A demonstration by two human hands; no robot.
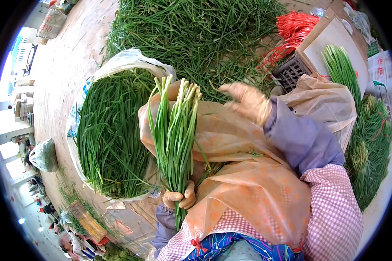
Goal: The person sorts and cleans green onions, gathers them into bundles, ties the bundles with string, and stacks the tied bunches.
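My left hand [181, 199], in a tan glove, is closed around the leafy lower end of a bunch of garlic chives [175, 130]. The bunch stands nearly upright over my lap, its pale cut ends pointing up and away from me. To the right, my right hand [248, 102], also gloved, is raised above the orange plastic apron [252, 182] with its fingers stretched out and nothing in it. A gap separates it from the bunch. Just left of the bunch, a plastic-lined container [76, 150] is full of loose green chives [113, 135].
A large heap of chives [196, 39] covers the floor ahead. Red plastic ties [294, 28] lie by a dark crate [291, 71] and a board [335, 48]. Tied chive bundles [370, 152] are stacked at right. A filled plastic bag [44, 155] sits at left; people are far off lower left.
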